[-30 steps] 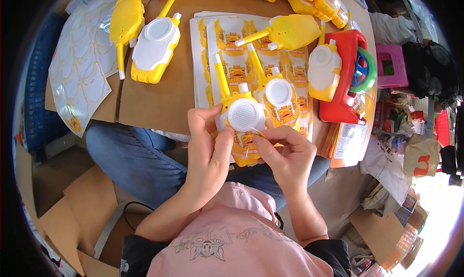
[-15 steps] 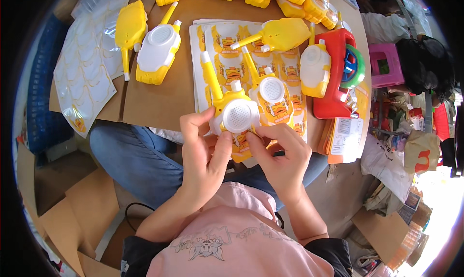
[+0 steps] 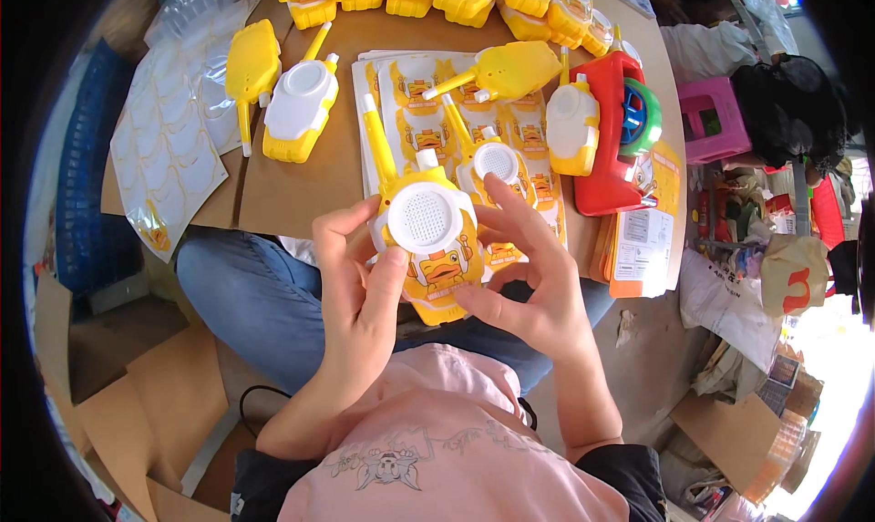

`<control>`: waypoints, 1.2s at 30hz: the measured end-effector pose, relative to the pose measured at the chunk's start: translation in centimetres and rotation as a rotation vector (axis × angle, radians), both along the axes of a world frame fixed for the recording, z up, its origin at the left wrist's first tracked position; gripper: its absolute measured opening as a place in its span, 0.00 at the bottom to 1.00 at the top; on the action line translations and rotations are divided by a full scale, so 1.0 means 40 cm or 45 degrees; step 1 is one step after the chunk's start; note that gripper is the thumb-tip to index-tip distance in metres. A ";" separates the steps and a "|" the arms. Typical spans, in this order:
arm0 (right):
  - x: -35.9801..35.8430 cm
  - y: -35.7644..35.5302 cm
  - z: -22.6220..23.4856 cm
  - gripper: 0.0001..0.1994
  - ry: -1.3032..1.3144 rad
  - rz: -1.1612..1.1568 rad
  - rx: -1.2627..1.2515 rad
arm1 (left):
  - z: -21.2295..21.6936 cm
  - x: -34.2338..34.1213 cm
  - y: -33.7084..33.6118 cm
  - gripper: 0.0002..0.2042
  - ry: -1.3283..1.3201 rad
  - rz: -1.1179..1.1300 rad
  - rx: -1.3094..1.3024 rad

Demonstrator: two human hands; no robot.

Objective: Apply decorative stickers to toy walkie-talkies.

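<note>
I see my left hand [image 3: 357, 285] closed in a firm grip on the left side of the yellow toy radio [image 3: 427, 239], thumb pressing its lower face. The toy is held above my lap, at the tabletop [image 3: 292, 189] edge. My right hand [image 3: 524, 276] supports its right side, fingers spread and touching it.

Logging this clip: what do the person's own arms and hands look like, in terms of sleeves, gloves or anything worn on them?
Both forearms are bare from the lower edge up to the wrists, with no sleeves reaching them. The left hand and right hand wear no gloves, and no rings, watch or bands are visible. Fingernails look short and unpainted. The clothing below them is a pink top with a small printed figure, dark at the shoulders.
</note>
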State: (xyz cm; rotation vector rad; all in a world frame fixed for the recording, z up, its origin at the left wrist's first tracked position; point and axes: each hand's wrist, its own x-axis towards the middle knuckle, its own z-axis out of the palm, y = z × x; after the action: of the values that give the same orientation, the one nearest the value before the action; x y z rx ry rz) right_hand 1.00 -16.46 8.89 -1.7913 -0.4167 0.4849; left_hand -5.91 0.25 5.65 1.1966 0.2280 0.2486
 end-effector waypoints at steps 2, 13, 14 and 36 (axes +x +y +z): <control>-0.001 0.002 -0.005 0.45 0.116 -0.008 0.088 | 0.016 -0.001 0.004 0.23 0.072 -0.047 -0.064; 0.018 -0.038 0.035 0.41 0.339 0.189 0.213 | 0.048 0.000 0.043 0.45 0.175 -0.384 -0.251; 0.021 -0.044 0.028 0.41 0.341 0.188 0.213 | 0.048 -0.001 0.044 0.46 0.149 -0.400 -0.251; 0.007 -0.014 0.019 0.30 0.469 -0.064 0.254 | 0.030 -0.020 0.029 0.39 0.020 -0.300 -0.160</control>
State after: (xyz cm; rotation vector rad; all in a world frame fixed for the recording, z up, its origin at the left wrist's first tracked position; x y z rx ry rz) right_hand 1.26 -17.02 9.65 -1.4781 -0.1561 0.6973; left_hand -6.69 1.40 6.85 1.0899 0.1128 0.0189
